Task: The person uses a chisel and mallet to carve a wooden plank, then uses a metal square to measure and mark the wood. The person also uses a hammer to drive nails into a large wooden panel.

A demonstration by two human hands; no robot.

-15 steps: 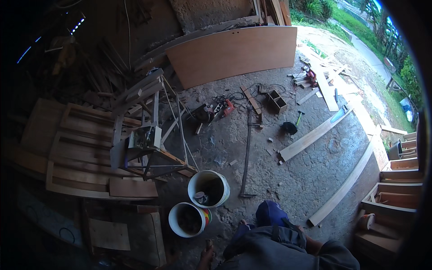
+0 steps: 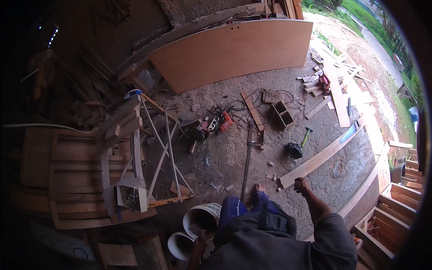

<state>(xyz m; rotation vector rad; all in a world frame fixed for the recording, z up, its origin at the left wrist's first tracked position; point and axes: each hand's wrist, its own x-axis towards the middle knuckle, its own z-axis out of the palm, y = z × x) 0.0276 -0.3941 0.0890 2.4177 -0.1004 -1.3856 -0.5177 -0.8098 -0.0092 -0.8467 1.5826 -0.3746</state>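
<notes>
My right hand (image 2: 302,185) is stretched forward with its fingers curled in, and nothing shows in it. In the picture it overlaps the near end of a long pale board (image 2: 315,165) on the floor; I cannot tell whether they touch. A blue-bladed handsaw (image 2: 348,133) lies on that board's far end. My left hand (image 2: 198,245) is low beside two white buckets, closed round a small pale-ended thing that I cannot make out. The nearer bucket (image 2: 173,245) is partly hidden by my left arm, and the other bucket (image 2: 187,219) stands just beyond it.
A bar clamp (image 2: 247,166) lies ahead of my bare foot. Beyond are red power tools (image 2: 226,122) with cords, an open wooden box (image 2: 282,115) and a green-handled hammer (image 2: 307,136). A wooden trestle (image 2: 136,166) stands left; a large panel (image 2: 234,54) leans at the back.
My right hand has come out from beside my body to the board's near end. I have moved forward, the buckets now lie closer to me, and a bare foot shows ahead.
</notes>
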